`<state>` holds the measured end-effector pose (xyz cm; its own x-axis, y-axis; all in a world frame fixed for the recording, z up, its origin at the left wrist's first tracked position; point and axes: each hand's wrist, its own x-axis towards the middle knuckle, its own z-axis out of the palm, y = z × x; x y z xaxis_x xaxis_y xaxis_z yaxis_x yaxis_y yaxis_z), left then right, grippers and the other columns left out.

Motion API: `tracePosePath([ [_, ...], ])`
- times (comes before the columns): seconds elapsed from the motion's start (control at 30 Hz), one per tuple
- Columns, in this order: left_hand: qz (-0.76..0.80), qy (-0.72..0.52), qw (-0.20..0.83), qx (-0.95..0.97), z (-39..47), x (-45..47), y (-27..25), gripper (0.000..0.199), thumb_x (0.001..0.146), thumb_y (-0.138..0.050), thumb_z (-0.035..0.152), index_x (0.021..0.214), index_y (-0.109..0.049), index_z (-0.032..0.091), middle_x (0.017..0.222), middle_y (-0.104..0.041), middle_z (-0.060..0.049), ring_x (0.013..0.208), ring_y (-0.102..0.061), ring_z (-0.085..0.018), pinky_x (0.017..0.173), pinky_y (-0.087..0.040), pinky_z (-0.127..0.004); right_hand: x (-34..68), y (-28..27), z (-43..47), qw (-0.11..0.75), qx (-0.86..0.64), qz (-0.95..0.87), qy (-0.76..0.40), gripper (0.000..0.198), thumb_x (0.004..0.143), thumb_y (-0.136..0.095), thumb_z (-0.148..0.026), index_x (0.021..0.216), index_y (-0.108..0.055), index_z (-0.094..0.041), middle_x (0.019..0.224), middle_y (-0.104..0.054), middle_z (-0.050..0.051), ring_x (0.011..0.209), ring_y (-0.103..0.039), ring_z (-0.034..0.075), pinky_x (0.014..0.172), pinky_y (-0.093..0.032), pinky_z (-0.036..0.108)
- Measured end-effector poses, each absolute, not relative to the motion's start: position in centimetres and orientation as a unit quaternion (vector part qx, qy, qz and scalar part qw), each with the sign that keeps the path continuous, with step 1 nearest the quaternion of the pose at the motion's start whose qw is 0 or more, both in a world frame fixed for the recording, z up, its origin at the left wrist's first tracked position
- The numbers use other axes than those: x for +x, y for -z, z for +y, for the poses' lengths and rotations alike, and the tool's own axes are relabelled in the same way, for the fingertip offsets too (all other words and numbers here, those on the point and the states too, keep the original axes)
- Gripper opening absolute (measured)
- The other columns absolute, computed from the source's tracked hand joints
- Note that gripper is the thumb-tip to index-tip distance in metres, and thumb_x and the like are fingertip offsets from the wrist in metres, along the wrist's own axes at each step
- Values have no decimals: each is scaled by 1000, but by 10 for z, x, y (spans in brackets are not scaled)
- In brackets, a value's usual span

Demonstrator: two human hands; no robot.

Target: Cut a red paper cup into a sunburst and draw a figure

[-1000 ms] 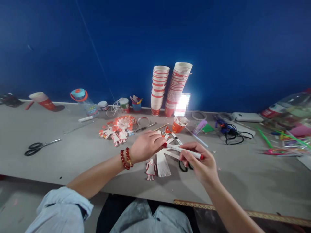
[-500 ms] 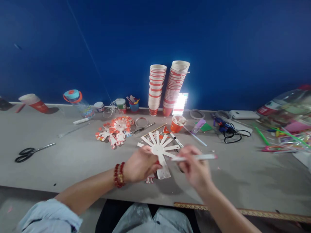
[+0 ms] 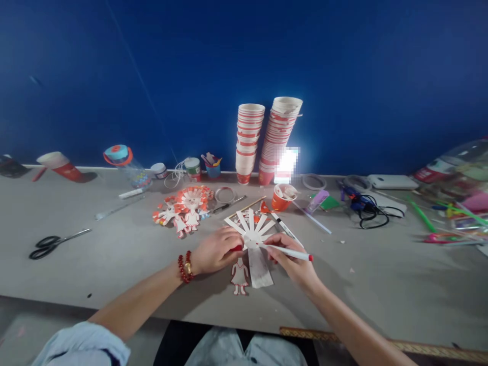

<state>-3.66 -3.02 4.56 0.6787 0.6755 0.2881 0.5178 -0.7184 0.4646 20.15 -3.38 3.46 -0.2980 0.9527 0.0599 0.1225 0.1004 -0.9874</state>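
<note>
A white paper cut-out (image 3: 261, 269), with narrow strips fanned around a round centre and one wide strip towards me, lies between my hands. My left hand (image 3: 219, 249) is closed at its left edge, and a small red piece like a marker cap (image 3: 237, 248) shows at its fingers. My right hand (image 3: 292, 262) grips a white marker (image 3: 292, 251) with a red end. The marker's tip is at the cut-out's round centre. Just below my left fingers is a paper doll body (image 3: 240, 278) with a red-outlined dress.
Finished-looking paper dolls (image 3: 186, 211) lie left of centre, black scissors (image 3: 48, 246) farther left. Two tall stacks of paper cups (image 3: 249, 145) stand against the blue wall. A red cup of scraps (image 3: 282, 202) is behind my right hand; a glue gun (image 3: 358, 201) with its cord lies farther right.
My right hand has moved left and brought the marker's tip onto the cut-out's centre. My left hand has shifted slightly left, uncovering more of the doll body.
</note>
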Motion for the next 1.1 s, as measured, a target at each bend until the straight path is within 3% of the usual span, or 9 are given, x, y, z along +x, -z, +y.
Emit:
tracePosePath([
  [0.2,225,-189,252,922,-24,-52,-35,20,99,-41,30,96,-58,21,126,-65,-8,128,-50,-20,114,-30,-40,211,-23,-34,417,-435,-645,-470,9,83,-59,-28,81,-60,-19,65,-62,1,59,-56,15,55,-44,26],
  [0.47,215,-156,248,932,-23,-46,-27,13,95,-47,24,97,-60,22,130,-63,-7,125,-55,-18,118,-27,-39,210,-16,-35,374,-440,-675,-458,7,81,-56,-25,77,-57,-20,60,-58,-2,51,-48,13,48,-35,24],
  [0.67,220,-149,250,931,-23,-46,-27,13,95,-48,25,99,-60,22,130,-63,-6,124,-55,-20,118,-28,-39,209,-23,-36,336,-430,-746,-382,3,81,-54,-20,80,-54,-22,60,-54,-4,50,-45,12,49,-35,23],
  [0.83,205,-167,246,933,-23,-47,-26,14,95,-48,23,104,-59,22,127,-64,-7,125,-54,-19,118,-28,-39,213,-40,-33,330,-419,-786,-312,3,80,-57,-20,82,-57,-22,65,-59,-1,56,-52,14,56,-41,26],
  [1.1,211,-153,252,932,-22,-46,-26,16,97,-46,26,104,-59,21,127,-64,-8,126,-54,-20,118,-26,-40,206,-18,-28,374,-419,-678,-474,6,80,-57,-24,74,-56,-21,59,-58,-2,52,-52,14,49,-41,24],
])
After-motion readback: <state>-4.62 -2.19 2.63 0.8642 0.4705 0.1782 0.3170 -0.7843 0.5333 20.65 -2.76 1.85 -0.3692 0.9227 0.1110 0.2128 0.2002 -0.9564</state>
